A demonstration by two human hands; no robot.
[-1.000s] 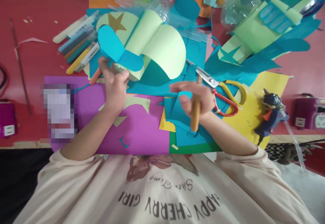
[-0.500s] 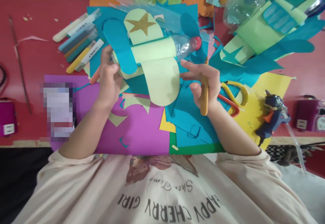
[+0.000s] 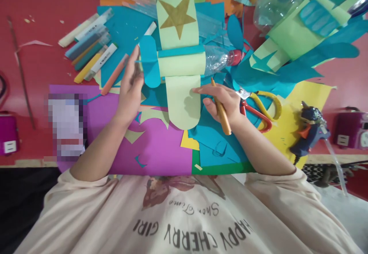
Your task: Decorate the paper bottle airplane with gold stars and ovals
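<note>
A toy airplane made from a plastic bottle (image 3: pixel 215 60) lies in front of me, with pale green paper wings (image 3: pixel 184 102) and a blue paper tail (image 3: pixel 150 62). A brown star (image 3: pixel 177 16) fills much of the far wing; the near wing is plain. My left hand (image 3: pixel 132 83) grips the plane at its tail end, some fingers hidden behind it. My right hand (image 3: pixel 224 102) holds a golden-brown marker (image 3: pixel 221 112) between its fingers, tip pointing up and away. One fingertip of that hand touches the near wing's right edge.
Several markers (image 3: pixel 89 47) lie at the left, and a phone (image 3: pixel 67 125) is nearer. Scissors (image 3: pixel 261 110) rest right of my right hand, with a glue gun (image 3: pixel 310 131) beyond. Another paper-covered bottle craft (image 3: pixel 301 31) stands at upper right. Purple paper (image 3: pixel 161 150) covers the near table.
The plane has turned level and its wings now face up more fully. My left hand moved slightly right. My right hand came lower, left, and its marker tilted.
</note>
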